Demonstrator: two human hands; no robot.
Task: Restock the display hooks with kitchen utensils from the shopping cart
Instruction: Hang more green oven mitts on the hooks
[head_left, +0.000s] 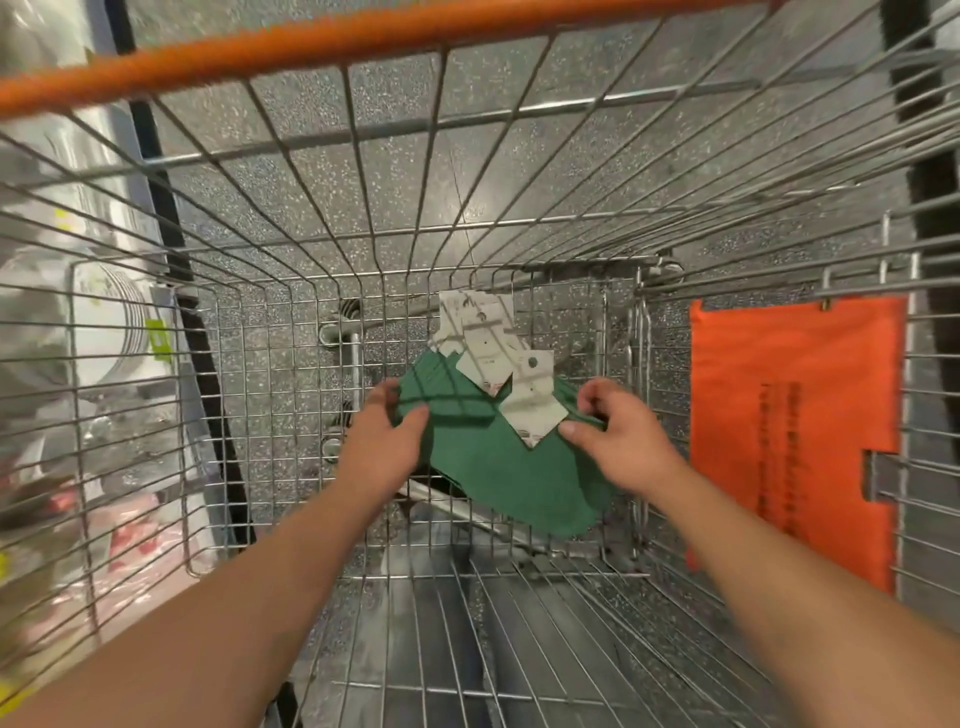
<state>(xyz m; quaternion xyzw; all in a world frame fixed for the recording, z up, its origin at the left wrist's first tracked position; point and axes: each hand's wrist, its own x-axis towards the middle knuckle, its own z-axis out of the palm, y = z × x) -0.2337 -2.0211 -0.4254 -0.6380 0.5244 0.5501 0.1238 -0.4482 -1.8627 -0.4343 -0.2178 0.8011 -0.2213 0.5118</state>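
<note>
Your two bare forearms reach in from the bottom edge, down into the wire shopping cart (291, 332). Your left hand (382, 447) holds the left edge of a stack of green cloth pieces (498, 467), thumb on top and fingers curled underneath, so that grip is pinching the fabric. Your right hand (618, 431) pinches the stack's right edge, thumb pressed on top near the lowest of the white cardboard hang tags (493, 348), fingers curled over the cloth above it. The tags fan out from the top of the green stack, each with a small punched hole; their print is too blurred to read. The stack sits low in the cart at its far end; whether it touches the wire floor you cannot tell. The cart's orange handle bar (322, 47) crosses the top of the view. An orange plastic flap (795, 415) hangs on the cart's right side. Blurred packaged goods (109, 322) show through the left wall, over speckled grey floor (291, 171).
</note>
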